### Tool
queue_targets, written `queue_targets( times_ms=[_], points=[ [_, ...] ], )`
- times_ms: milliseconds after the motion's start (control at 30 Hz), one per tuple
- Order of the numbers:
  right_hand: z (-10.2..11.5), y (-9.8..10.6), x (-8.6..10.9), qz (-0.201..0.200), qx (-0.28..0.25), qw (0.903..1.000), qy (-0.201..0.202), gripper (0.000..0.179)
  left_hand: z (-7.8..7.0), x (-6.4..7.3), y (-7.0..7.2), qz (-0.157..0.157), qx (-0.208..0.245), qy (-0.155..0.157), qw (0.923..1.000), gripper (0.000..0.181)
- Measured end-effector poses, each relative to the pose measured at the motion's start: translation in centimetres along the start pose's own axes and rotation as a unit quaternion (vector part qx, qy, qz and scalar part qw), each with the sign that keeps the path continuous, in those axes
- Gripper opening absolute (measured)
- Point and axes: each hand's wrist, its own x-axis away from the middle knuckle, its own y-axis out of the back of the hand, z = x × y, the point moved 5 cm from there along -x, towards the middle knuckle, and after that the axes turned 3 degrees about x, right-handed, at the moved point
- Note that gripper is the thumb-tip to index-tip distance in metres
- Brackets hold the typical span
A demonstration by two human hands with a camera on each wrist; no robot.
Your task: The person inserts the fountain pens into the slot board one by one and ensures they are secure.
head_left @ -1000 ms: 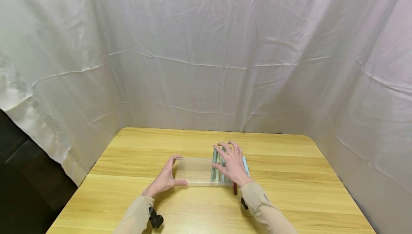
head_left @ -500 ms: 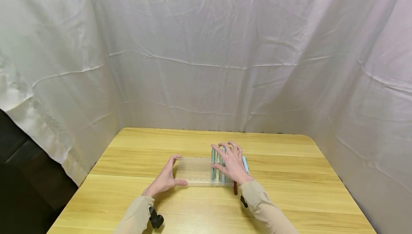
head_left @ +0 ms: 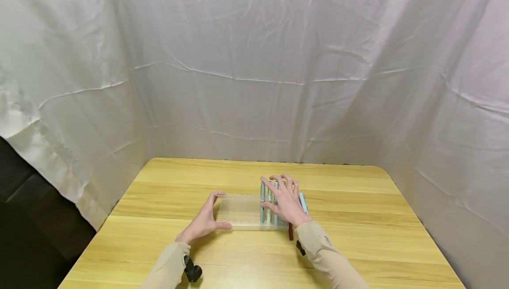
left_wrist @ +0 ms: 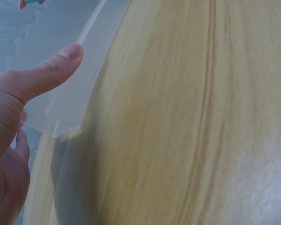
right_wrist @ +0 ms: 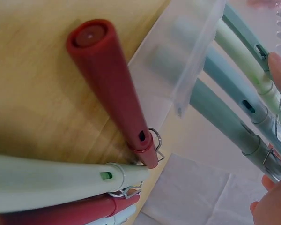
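Note:
A clear plastic pen tray (head_left: 239, 209) with scalloped ridges lies on the table. My left hand (head_left: 204, 220) grips its left end, thumb along the front wall (left_wrist: 70, 93) and fingers at the back edge. Several pens with wire clips, teal, blue and pale green, lie side by side in the tray's right part. Over them is my right hand (head_left: 287, 203), its fingers spread and arched. In the right wrist view the thumb touches the leftmost teal pen (right_wrist: 243, 33), while other fingertips sit by the pens' far ends. The hand hides part of the row from the head view.
Right of the tray, a red pen (right_wrist: 107, 84) lies on the wooden table (head_left: 358, 218). Beside it are a pale green pen (right_wrist: 61, 180), another red pen (right_wrist: 70, 213) and a light blue pen (head_left: 303, 203). Pale cloth (head_left: 254, 81) hangs behind the table.
The leftmost teal pen has shifted slightly left and straightened in line with its neighbours. My right hand moved a little with it. The left hand and the tray stayed put.

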Motion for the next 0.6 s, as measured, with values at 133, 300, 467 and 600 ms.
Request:
queue_targets(
  times_ms=[133, 300, 467, 600],
  points=[
    [-0.2, 0.0, 0.1, -0.011, -0.002, 0.9999, 0.004, 0.081, 0.0, 0.1, 0.1, -0.001, 0.001, 0.000, 1.0000, 0.102],
    [-0.4, 0.4, 0.5, -0.043, -0.005, 0.9989, 0.016, 0.083, -0.2, 0.1, 0.0, -0.001, 0.001, -0.001, 1.0000, 0.102],
    [-1.1, 1.1, 1.1, -0.066, -0.065, 0.9957, 0.009, 0.086, -0.2, 0.0, 0.0, -0.003, -0.001, 0.003, 1.0000, 0.102],
    [-2.8, 1.6, 1.9, -0.094, -0.143, 0.9852, -0.014, 0.086, -0.2, 0.0, 0.0, -0.004, -0.002, 0.003, 1.0000, 0.102]
  ],
)
